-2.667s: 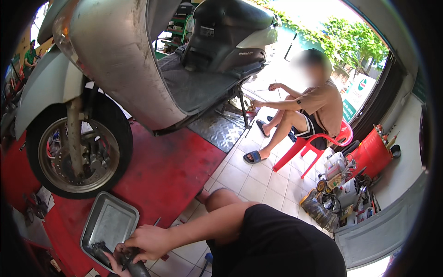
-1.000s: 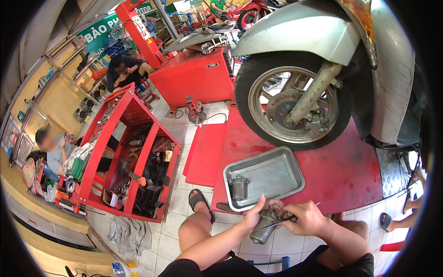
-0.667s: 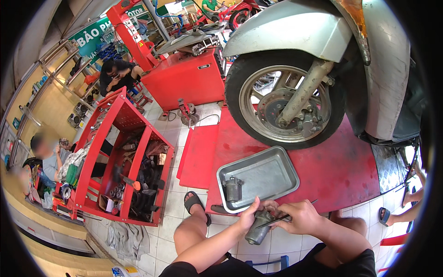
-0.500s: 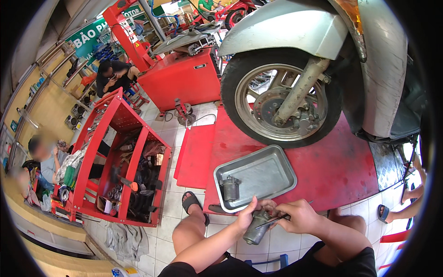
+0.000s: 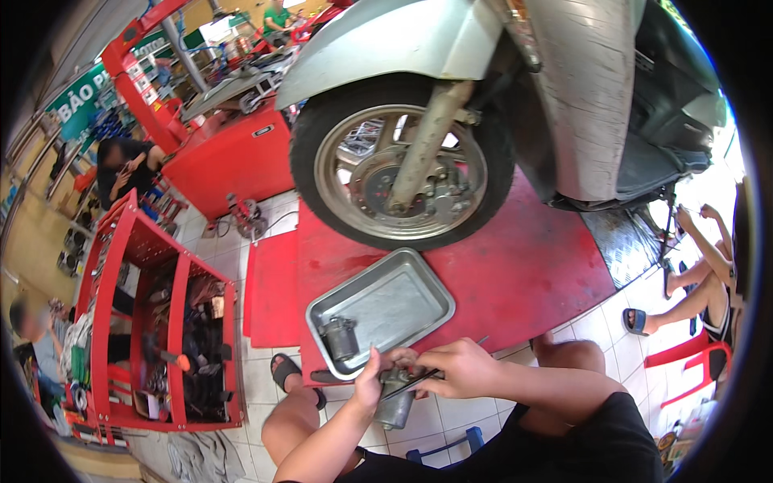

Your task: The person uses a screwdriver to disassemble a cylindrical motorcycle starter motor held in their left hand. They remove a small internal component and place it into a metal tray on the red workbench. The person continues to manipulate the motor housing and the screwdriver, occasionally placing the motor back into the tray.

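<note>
just before the metal tray (image 5: 394, 306), our left hand (image 5: 368, 388) clasps a grey cylinder (image 5: 394, 413); our right hand (image 5: 463, 369), wrist bent inward, pinches a dark rod (image 5: 411, 385) against it. past the rim, the red platform (image 5: 523, 274) lies open.

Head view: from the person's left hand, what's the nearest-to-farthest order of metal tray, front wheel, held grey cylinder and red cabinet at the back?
From the left hand:
1. Grey cylinder, in its grasp.
2. Metal tray, just ahead.
3. Front wheel, beyond the tray.
4. Red cabinet, farther back, leftward.
</note>
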A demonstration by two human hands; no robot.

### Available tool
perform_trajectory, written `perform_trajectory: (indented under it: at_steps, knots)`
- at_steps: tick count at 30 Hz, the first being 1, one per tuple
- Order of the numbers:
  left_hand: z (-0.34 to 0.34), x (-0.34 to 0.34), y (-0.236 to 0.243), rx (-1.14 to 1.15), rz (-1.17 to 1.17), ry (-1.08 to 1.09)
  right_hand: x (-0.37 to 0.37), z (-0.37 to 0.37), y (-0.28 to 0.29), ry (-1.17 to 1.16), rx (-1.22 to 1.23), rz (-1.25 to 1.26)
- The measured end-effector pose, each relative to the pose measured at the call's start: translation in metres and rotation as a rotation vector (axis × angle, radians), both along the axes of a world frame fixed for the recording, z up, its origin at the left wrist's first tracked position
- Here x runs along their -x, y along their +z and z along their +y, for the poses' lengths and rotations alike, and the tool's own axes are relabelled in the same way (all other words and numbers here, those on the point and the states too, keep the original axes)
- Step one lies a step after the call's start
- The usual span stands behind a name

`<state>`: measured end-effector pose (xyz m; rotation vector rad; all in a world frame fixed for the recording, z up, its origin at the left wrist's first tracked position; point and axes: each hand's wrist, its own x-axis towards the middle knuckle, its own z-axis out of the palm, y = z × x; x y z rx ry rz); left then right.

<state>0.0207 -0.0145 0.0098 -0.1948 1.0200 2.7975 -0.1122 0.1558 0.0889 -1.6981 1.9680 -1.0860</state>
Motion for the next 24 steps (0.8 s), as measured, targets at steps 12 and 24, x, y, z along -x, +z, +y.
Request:
perform_trajectory:
  at_steps: [12,24]
  knots:
    - [0.0,0.005,-0.012,-0.063,0.087,-0.046,-0.002,0.007,-0.002,-0.05,-0.016,0.071]
    - [-0.006,0.0,-0.001,-0.02,0.071,-0.015,-0.014,-0.001,-0.007,-0.058,-0.016,0.259]
